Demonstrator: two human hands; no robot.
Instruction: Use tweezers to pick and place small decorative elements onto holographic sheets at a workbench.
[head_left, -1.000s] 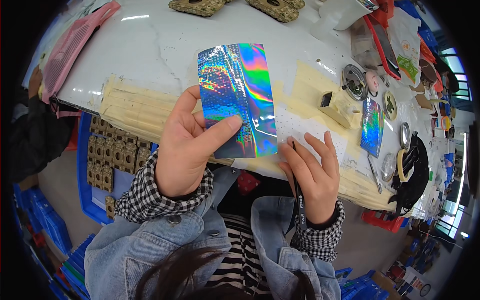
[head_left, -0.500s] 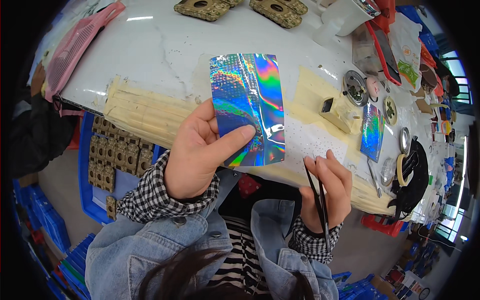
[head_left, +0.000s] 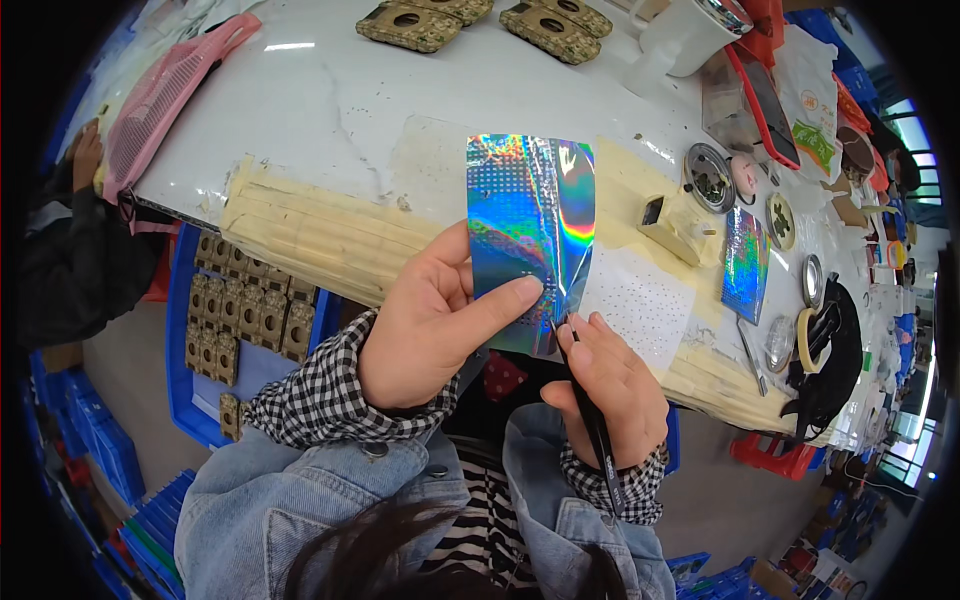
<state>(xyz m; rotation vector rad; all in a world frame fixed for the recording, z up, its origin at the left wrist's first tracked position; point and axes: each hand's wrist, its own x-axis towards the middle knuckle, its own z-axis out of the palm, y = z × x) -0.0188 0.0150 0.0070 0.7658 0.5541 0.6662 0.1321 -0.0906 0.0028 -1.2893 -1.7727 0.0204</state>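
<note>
My left hand (head_left: 425,325) pinches a shiny holographic sheet (head_left: 515,205) near its lower part, thumb on top and fingers behind. Rows of tiny square marks cover much of the sheet, and a crease runs down its right side. In my right hand (head_left: 620,400) is a pair of black tweezers (head_left: 597,425), pointing up and left. Their tips meet the lower right part of the sheet, close to my left thumb; whether they grip anything there is too small to tell. Just right of the sheet, white paper (head_left: 645,310) scattered with small dark specks lies on the table.
A tape-covered block (head_left: 672,228), a round tin (head_left: 709,178) and another holographic sheet (head_left: 745,265) lie to the right. Camouflage-patterned cases (head_left: 550,35) sit at the far edge, near a white mug (head_left: 690,40). A blue crate (head_left: 182,385) of similar cases stands lower left.
The sheet and my left hand have shifted right and slightly down. My right hand has moved left, bringing the tweezers' tips from beside the sheet onto its lower right part.
</note>
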